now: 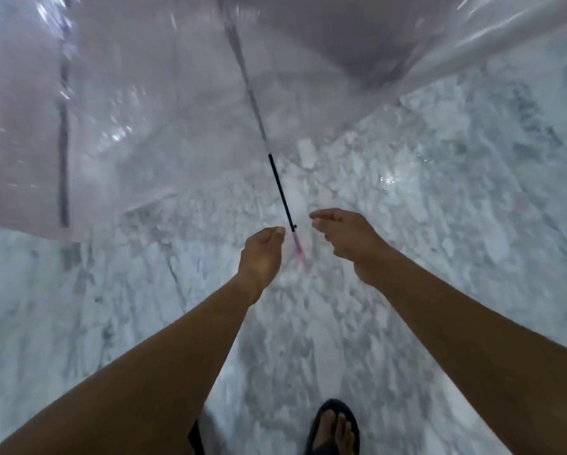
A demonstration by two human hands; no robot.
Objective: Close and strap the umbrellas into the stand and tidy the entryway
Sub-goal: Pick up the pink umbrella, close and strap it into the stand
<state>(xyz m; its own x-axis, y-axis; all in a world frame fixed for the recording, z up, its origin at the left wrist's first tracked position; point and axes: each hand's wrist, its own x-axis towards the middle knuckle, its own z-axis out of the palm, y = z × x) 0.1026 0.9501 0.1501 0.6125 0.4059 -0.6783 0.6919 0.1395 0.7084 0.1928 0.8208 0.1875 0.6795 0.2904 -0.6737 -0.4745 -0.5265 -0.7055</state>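
View from my head, looking down at a white and grey marble floor (472,198). An open umbrella (128,133) filled the upper part of the view from 9 o'clock round to 1 o'clock. Its clear, pink-tinted canopy (341,37) was blurred and glinting, with one edge low over the floor at 9 o'clock.

The thin shaft (278,183) ran from 12 o'clock down to the centre, pale higher up and black lower down. It ended in a pink handle (298,248) between my two hands.

My left hand (262,254) was stretched out at 9 o'clock of the handle. Its fingers (274,232) were loosely curled and held nothing, and the thumb was just beside the shaft. The blur hid whether they touched.

My right hand (349,239) sat at 3 o'clock of the handle. Its fingers (321,215) were also loosely curled around nothing, their tips turned toward the shaft — a strip of floor showed between them and it.

At 6 o'clock, my foot stood on the marble in a black sandal (333,421).
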